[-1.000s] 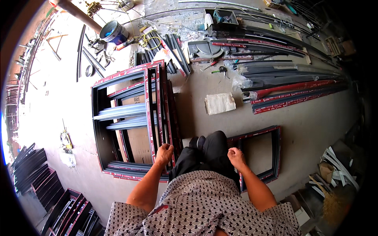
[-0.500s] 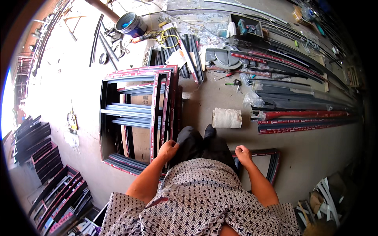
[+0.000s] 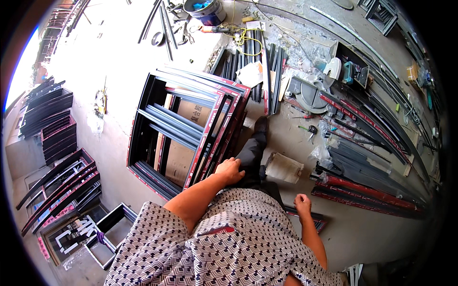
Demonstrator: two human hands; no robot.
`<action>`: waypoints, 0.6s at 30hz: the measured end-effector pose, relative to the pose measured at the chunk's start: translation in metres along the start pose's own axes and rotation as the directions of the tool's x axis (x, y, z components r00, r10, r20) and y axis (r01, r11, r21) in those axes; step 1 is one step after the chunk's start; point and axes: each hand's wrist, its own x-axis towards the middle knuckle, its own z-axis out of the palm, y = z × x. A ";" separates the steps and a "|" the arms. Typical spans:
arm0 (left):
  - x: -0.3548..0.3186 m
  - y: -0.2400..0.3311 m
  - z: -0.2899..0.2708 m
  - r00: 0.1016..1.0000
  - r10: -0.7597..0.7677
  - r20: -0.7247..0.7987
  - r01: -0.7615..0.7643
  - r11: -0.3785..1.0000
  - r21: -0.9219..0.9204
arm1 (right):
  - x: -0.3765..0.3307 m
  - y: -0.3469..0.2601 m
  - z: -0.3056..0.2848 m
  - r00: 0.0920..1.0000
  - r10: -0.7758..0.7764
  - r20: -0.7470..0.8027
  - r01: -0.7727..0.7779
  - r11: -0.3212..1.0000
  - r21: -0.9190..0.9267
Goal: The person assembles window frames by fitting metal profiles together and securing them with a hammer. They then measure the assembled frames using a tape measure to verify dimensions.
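My left hand [image 3: 230, 170] hangs by my thigh, beside the stack of dark frames. Its fingers are loosely curled and I see nothing in them. Lower on the right, my right hand [image 3: 303, 205] is closed in a loose fist, with no object showing in it. The stacked window frames [image 3: 194, 164], dark with red protective film, lie on the floor to my left. Several grey bars [image 3: 172, 127] run across them, and brown cardboard [image 3: 177, 167] shows through the openings. Partly behind my right forearm lies another dark frame [image 3: 320, 224].
Ahead of me are a loose pile of dark profiles [image 3: 273, 78], a mitre saw [image 3: 307, 93] and a bucket [image 3: 210, 14]. A pale block [image 3: 284, 168] sits near my feet. Long wrapped profiles [image 3: 369, 190] lie at right. More frames [image 3: 62, 190] stand at left.
My view has turned left, so the floor items appear shifted rightward and tilted. One leg has stepped forward beside the frame stack. Both hands stay low and loosely curled.
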 end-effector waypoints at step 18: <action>0.107 0.043 -0.113 0.961 -0.074 0.267 0.080 0.997 -0.009 | 0.043 -0.257 -0.025 0.957 -0.287 -0.045 0.176 0.693 -0.699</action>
